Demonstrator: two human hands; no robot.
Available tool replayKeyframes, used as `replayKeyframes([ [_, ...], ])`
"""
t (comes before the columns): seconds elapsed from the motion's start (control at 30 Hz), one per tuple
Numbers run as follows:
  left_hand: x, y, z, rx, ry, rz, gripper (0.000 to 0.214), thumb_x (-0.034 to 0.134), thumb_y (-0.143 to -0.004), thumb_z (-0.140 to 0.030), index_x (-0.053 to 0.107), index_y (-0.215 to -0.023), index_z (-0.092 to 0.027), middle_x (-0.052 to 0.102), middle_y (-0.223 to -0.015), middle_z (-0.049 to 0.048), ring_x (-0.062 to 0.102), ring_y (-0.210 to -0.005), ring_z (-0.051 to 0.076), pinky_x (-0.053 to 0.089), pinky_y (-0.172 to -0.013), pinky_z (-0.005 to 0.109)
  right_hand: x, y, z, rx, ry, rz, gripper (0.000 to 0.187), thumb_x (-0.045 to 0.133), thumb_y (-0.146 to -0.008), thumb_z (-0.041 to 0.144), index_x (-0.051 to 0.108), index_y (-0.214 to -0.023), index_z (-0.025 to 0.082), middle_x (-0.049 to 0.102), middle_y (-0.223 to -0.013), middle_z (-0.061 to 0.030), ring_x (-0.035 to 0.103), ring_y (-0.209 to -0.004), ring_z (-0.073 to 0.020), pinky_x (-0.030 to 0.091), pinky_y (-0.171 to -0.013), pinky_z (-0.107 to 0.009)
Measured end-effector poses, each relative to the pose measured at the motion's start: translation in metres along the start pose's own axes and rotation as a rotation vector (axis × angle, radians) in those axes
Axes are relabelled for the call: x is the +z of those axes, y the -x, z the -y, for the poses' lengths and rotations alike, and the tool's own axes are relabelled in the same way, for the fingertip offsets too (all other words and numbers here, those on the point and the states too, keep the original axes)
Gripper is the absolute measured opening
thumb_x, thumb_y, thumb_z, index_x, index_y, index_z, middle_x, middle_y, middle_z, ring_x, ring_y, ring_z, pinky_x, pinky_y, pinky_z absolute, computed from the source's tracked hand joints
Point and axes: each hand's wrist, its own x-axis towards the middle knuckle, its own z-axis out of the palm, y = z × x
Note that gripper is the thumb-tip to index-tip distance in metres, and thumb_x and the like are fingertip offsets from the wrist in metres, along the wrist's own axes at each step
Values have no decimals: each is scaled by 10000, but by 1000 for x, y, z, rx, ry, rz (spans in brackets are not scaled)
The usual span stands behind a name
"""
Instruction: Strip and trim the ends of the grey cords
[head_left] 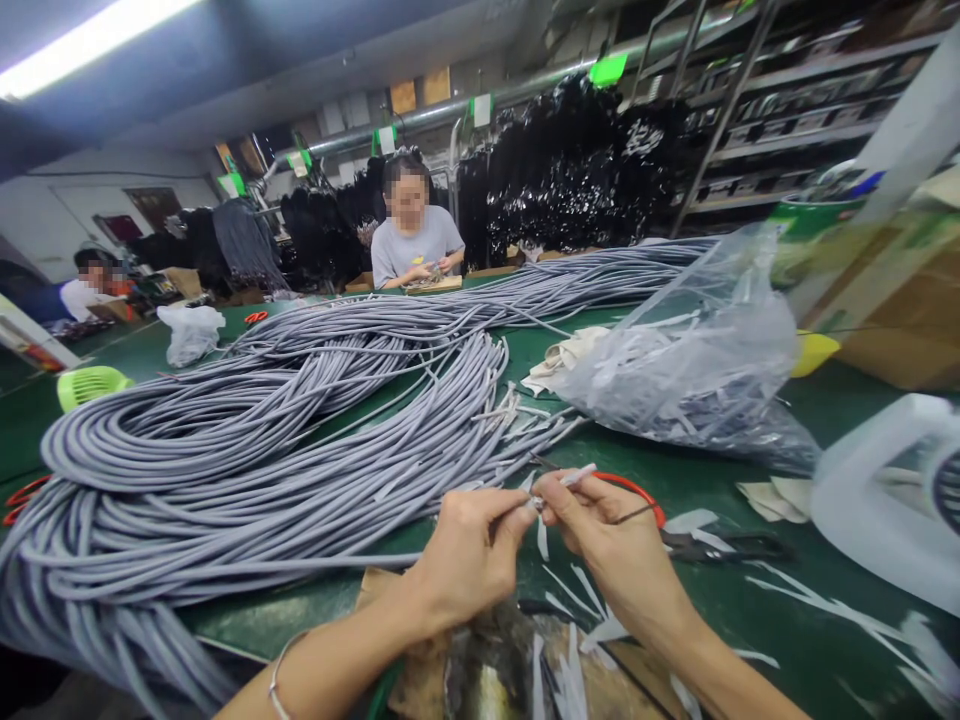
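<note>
My left hand [465, 555] is closed in a pinch on the end of a grey cable [225, 560] that runs off to the left into a big pile of grey cables [247, 440]. My right hand [607, 540] is also closed, its fingers pinching a short pale piece of cable sheath [577, 476] at the cable's tip. The two hands meet fingertip to fingertip just above the green table [675, 470]. Scissors with a red handle [645, 492] lie right behind my right hand.
A clear plastic bag [697, 350] of cut pieces lies at the right, a white fan [892, 490] beside it. White sheath scraps [817, 605] litter the table. Two other people work at the far side, in front of black bundles hanging on racks.
</note>
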Motion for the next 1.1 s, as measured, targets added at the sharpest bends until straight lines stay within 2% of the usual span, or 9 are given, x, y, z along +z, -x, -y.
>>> replayKeyframes([
  [0.17, -1, -1, -3, -45, 14, -72, 237, 463, -836, -196, 679, -782, -114, 598, -597, 33, 475, -508, 119, 336, -496, 221, -6, -2, 7, -89, 184, -13, 372, 605, -696, 524, 580, -717, 153, 543, -557, -1, 461, -452, -91, 347, -386, -193],
  [0.27, -2, -2, -4, -84, -12, -175, 222, 480, -818, -175, 695, -837, -121, 607, -615, 35, 497, -523, 121, 353, -502, 215, -14, -1, 15, -298, 502, -193, 354, 563, -742, 501, 585, -862, 169, 531, -537, 25, 488, -440, -102, 384, -410, -198],
  [0.33, -3, -2, -4, -88, -29, -221, 212, 492, -806, -158, 699, -840, -126, 612, -622, 35, 511, -538, 122, 362, -508, 212, -17, 0, 17, -489, 723, -261, 291, 486, -820, 448, 595, -885, 185, 581, -577, 12, 546, -482, -111, 409, -456, -201],
  [0.43, -3, -2, -3, -68, -48, -258, 183, 518, -791, -151, 699, -816, -131, 629, -640, 38, 529, -555, 122, 390, -530, 211, -17, 4, 16, -752, 955, -184, 305, 379, -902, 333, 617, -772, 194, 668, -680, -16, 619, -578, -119, 426, -523, -203],
  [0.53, -3, -1, -2, -44, -61, -282, 168, 532, -789, -161, 698, -802, -138, 638, -639, 37, 533, -548, 120, 412, -536, 211, -14, 6, 12, -870, 1035, -124, 342, 376, -913, 290, 619, -696, 187, 663, -624, -10, 605, -525, -108, 410, -506, -204],
  [0.77, -3, -1, -4, -11, -54, -301, 161, 551, -779, -167, 701, -783, -108, 640, -620, 48, 530, -519, 111, 415, -496, 196, -12, 7, 11, -866, 990, -104, 349, 388, -909, 276, 616, -662, 182, 647, -578, -4, 561, -451, -91, 393, -470, -199],
  [0.83, -3, -1, -4, -10, -61, -295, 159, 553, -777, -168, 702, -769, -111, 630, -595, 41, 516, -498, 107, 402, -477, 195, -11, 7, 11, -795, 924, -71, 351, 397, -902, 293, 614, -646, 188, 637, -565, 1, 543, -437, -90, 394, -457, -194],
  [1.0, -3, 0, -4, 13, -82, -275, 172, 548, -782, -180, 710, -767, -123, 628, -579, 42, 515, -487, 113, 392, -467, 208, -10, 6, 14, -451, 722, 78, 431, 373, -888, 400, 618, -598, 196, 554, -466, 20, 454, -374, -90, 367, -357, -181],
  [1.1, -3, 1, -3, 39, -92, -266, 183, 549, -781, -189, 716, -775, -114, 640, -590, 59, 536, -498, 125, 407, -477, 216, -9, 7, 14, -499, 719, 69, 399, 384, -892, 362, 648, -648, 189, 562, -478, 17, 472, -386, -90, 384, -372, -177],
])
